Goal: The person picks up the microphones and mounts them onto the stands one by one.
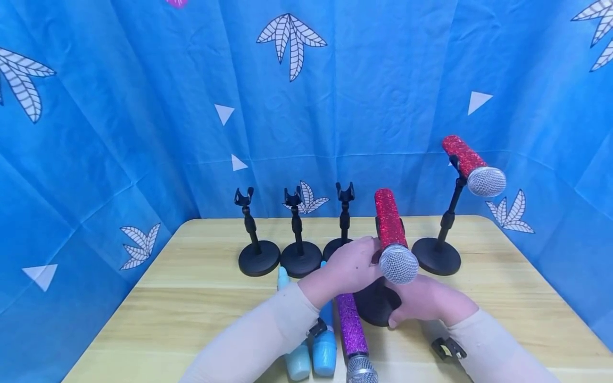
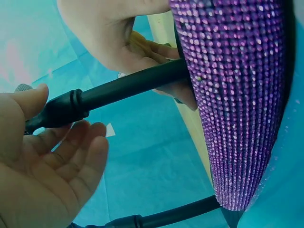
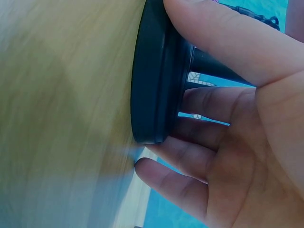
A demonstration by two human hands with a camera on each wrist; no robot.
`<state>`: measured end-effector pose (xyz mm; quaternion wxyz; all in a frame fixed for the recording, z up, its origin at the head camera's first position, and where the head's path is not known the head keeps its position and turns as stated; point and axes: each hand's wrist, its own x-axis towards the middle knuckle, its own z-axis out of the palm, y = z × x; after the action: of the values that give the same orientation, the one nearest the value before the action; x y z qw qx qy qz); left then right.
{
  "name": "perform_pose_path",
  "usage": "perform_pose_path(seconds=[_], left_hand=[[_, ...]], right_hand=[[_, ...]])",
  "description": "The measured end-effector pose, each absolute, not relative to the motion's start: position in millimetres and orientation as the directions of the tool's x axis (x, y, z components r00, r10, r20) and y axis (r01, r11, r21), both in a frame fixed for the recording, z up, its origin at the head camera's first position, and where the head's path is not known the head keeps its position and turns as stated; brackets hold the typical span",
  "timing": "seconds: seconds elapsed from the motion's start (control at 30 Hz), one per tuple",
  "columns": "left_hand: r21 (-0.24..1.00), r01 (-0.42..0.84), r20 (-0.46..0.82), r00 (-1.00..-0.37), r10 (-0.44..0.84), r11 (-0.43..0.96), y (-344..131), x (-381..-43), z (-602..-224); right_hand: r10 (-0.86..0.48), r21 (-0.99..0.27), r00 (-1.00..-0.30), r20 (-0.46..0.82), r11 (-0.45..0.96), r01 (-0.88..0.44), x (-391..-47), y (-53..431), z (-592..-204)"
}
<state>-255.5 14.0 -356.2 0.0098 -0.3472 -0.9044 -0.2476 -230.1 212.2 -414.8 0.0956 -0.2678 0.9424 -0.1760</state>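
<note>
A red glitter microphone (image 1: 389,218) with a silver mesh head sits in the clip of a black tabletop stand (image 1: 372,304), its head tipped toward me. My left hand (image 1: 351,266) grips the stand's neck below the clip; in the left wrist view its thumb and fingers lie on either side of the black pole (image 2: 133,86). Lower down, my right hand (image 1: 423,299) holds the round base (image 3: 159,85), thumb on its upper face and fingers at the far side. The base is close over the tabletop. A purple rhinestone microphone (image 1: 351,327) lies just left of the base.
Two light-blue microphones (image 1: 324,351) lie beside the purple one, partly under my left forearm. Three black stands with bare clips (image 1: 297,229) stand in a row at the back. Right of them, another stand (image 1: 437,255) carries a second red microphone (image 1: 471,165). Blue cloth surrounds the wooden table (image 1: 191,298).
</note>
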Motion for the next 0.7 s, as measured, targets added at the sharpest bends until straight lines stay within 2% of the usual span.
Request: perform_pose_path(seconds=[0.23, 0.47, 0.7], left_hand=[[0.448, 0.650, 0.194, -0.741, 0.642, 0.614, 13.6, -251.8, -352.6], [0.399, 0.626, 0.200, -0.773, 0.602, 0.670, 18.9, -251.7, -352.7], [0.400, 0.629, 0.214, -0.771, 0.599, 0.667, 16.0, -252.6, -354.7]], right_hand=[[-0.544, -0.385, -0.836, -0.067, 0.788, -0.481, -231.2, 213.8, -413.8], [-0.535, -0.409, -0.841, -0.080, 0.787, -0.462, -231.0, 214.3, -414.7], [-0.536, -0.432, -0.839, -0.095, 0.782, -0.450, -231.1, 213.7, -414.9]])
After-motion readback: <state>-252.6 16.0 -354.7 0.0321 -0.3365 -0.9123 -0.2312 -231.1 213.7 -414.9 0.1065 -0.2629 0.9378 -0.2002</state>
